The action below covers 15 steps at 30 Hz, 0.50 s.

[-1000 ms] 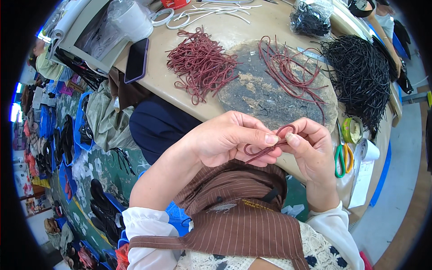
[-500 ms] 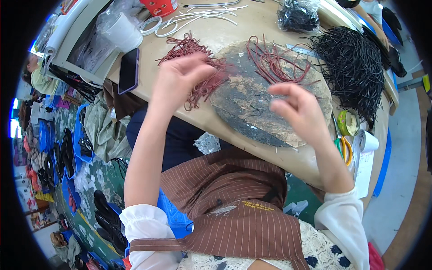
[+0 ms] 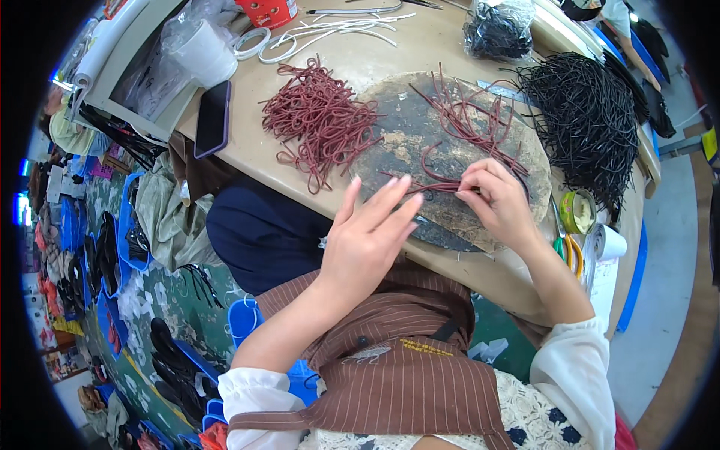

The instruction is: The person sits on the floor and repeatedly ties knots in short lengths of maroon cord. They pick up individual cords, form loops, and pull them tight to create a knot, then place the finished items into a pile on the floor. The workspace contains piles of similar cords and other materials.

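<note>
My right hand (image 3: 499, 201) pinches a few dark red cords (image 3: 437, 185) low over the near part of a worn, rounded board (image 3: 401, 133). Their free ends stick out leftward toward my left hand (image 3: 367, 241). That hand is open with its fingers spread, beside the cord ends at the board's front edge; whether it touches them I cannot tell. More loose red cords (image 3: 480, 120) lie across the board's far right part. To the left of the board, a heap of looped red cords (image 3: 315, 112) covers the tabletop.
A large black cord heap (image 3: 581, 120) lies right of the board. Nearby are a round tin (image 3: 579, 211), scissors (image 3: 574, 255) and a white roll (image 3: 611, 241). A phone (image 3: 214, 118) lies at the left table edge; white cords (image 3: 330, 34) and a bagged black bundle (image 3: 499, 34) lie farther back.
My left hand has come from over the red heap down and right to the board's front. The right hand has lowered and closed on some red cords, and the loose cords have shifted.
</note>
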Available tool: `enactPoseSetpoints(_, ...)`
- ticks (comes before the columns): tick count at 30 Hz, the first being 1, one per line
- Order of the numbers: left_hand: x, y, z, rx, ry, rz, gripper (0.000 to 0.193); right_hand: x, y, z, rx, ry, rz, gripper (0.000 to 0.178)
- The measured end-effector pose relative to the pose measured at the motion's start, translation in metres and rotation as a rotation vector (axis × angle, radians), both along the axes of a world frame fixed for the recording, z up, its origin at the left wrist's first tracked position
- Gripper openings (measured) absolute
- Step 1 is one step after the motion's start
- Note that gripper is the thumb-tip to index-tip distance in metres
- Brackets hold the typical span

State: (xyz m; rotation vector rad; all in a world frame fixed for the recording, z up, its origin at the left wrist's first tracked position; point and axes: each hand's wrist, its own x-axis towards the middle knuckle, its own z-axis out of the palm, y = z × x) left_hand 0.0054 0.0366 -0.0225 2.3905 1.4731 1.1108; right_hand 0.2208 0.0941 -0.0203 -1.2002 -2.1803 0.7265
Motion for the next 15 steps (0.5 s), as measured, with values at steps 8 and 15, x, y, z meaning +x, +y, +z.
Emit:
enactPoseSetpoints(8,0.002,0.061,0.010,0.182,-0.034,-0.164,0.022,-0.009,-0.011,0.059,-0.223,0.148,0.013,0.016)
enactPoseSetpoints(15,0.000,0.128,0.032,0.206,0.298,-0.151,0.014,0.005,0.040,0.067,-0.058,-0.103,-0.095,0.015)
